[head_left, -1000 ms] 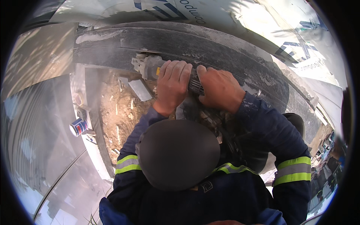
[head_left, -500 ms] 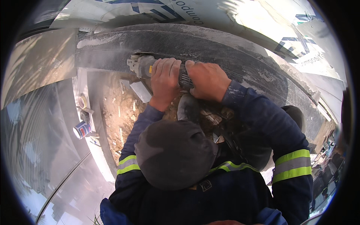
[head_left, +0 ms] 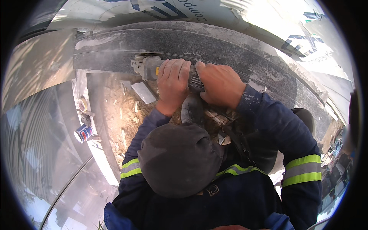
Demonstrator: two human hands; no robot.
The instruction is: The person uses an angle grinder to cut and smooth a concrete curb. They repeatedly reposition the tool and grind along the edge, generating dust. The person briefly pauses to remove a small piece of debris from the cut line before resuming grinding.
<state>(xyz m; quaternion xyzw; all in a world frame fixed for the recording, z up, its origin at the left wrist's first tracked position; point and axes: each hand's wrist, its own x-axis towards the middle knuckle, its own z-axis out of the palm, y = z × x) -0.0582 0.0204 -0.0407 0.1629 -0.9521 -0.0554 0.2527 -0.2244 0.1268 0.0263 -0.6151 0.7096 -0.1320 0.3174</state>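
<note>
Both my hands are wrapped round an angle grinder [head_left: 149, 68] with a grey gear head and a yellow mark on its side. My left hand [head_left: 174, 80] grips the body just behind the head, and my right hand [head_left: 220, 82] holds the rear part by the dark vents. The thin disc [head_left: 147, 54] lies against a dark stone slab [head_left: 109, 48], at a line running along it. Pale dust hangs and lies around the disc. My palms hide most of the grinder's body.
On a white ledge [head_left: 102, 163] at left are a tape roll [head_left: 82, 104] and a blue-and-white can [head_left: 83, 133]. Below the slab is rough brown ground [head_left: 126, 111] with white scraps and a pale flat piece [head_left: 144, 92]. White printed sheeting [head_left: 222, 17] covers the far side.
The grinder and both hands have shifted slightly to the right along the slab. My grip is the same.
</note>
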